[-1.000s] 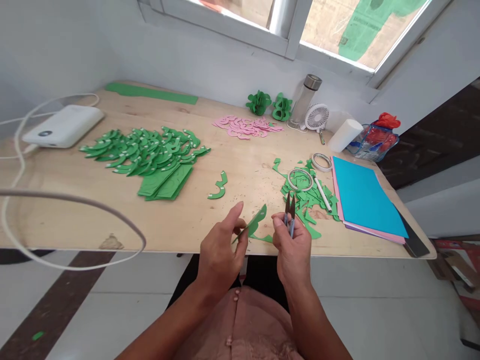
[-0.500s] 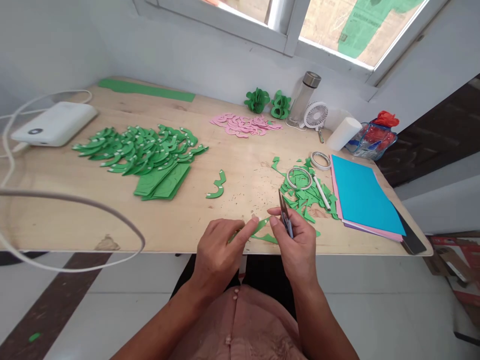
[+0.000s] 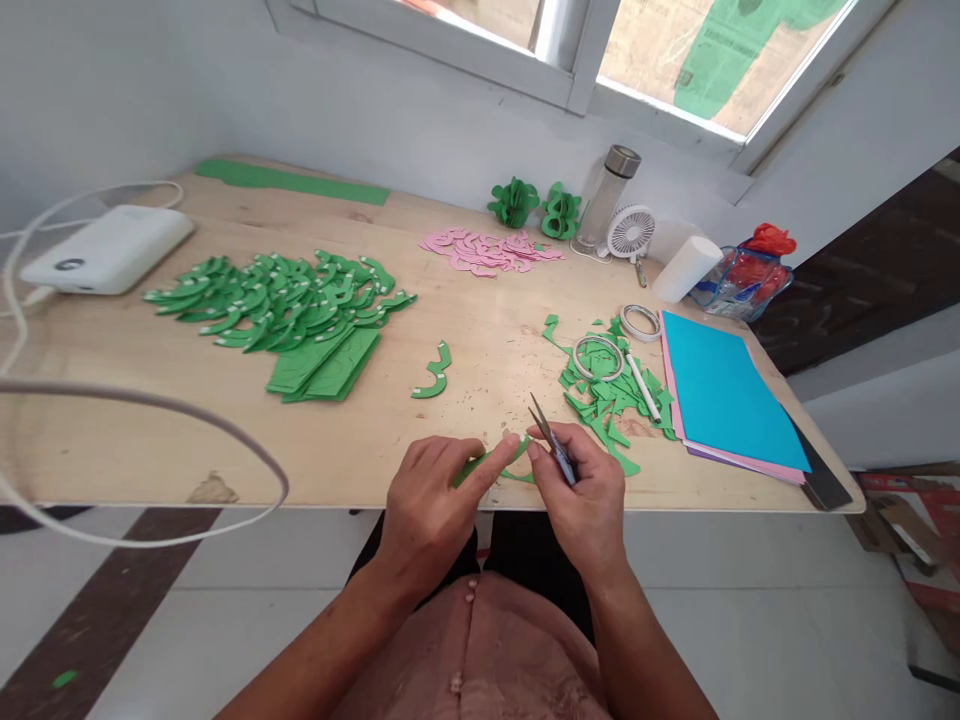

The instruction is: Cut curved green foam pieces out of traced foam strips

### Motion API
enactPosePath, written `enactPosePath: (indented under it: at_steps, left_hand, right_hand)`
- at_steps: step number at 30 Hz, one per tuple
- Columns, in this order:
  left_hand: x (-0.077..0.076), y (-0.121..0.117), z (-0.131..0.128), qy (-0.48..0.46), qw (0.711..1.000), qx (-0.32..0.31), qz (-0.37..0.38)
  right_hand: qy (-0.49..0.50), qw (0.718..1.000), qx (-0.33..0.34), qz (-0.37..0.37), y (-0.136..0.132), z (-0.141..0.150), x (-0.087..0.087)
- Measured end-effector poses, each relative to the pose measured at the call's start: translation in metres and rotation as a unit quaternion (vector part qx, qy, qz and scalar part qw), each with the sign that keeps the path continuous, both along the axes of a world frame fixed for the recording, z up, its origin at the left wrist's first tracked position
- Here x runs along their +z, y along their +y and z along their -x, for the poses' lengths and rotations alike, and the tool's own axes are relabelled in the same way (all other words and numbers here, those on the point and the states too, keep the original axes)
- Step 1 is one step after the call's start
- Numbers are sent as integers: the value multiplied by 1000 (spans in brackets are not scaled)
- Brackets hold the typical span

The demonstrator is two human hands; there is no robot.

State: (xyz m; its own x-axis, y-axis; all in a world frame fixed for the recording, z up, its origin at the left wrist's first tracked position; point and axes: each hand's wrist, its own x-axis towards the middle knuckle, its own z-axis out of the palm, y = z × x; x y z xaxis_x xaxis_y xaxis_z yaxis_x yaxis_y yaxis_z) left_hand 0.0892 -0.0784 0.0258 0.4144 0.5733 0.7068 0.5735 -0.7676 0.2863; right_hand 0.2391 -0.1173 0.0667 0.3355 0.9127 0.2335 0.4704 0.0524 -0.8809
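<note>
Near the front edge of the table my left hand (image 3: 429,500) is closed on a green paper piece (image 3: 519,455) with a whitish patch by its end. Part of that piece is hidden under the fingers. In my right hand (image 3: 589,505) are scissors (image 3: 553,440), their blades pointing up and to the left, away from me. The right thumb and fingertips are close to the end of the green piece; whether they touch it I cannot tell. Just beyond my hands lie a few green curved cutouts (image 3: 430,388) with white patches.
At left are a heap of green cutouts (image 3: 262,300), stacked green paper (image 3: 334,365) and a white device (image 3: 112,245) with a looping cable (image 3: 247,440). Green scraps (image 3: 607,400), tape rolls (image 3: 598,357), a pen (image 3: 643,385) and blue paper (image 3: 727,390) lie right; pink cutouts (image 3: 487,250) behind.
My right hand has shifted slightly left, and the scissors have swung so their tips point further left. Green scrap near the right hand has moved. The left hand keeps the green piece.
</note>
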Motion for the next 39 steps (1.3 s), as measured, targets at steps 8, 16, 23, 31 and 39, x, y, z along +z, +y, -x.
enactPosePath:
  at_steps: [8, 16, 23, 31, 39]
  left_hand:
    - [2, -1, 0, 14, 1000, -12, 4]
    - [4, -1, 1, 6, 999, -30, 22]
    - [6, -1, 2, 2, 998, -40, 47]
    - [10, -1, 1, -4, 997, -48, 58]
    - [6, -3, 0, -186, 942, 1, 279]
  right_hand:
    - [-80, 996, 32, -35, 1, -3, 1]
    - [-110, 992, 49, -33, 2, -7, 4]
    - [-144, 985, 89, -38, 4, -14, 6]
    - [-179, 978, 94, -50, 7, -14, 5]
    - [80, 996, -29, 9, 7, -11, 0]
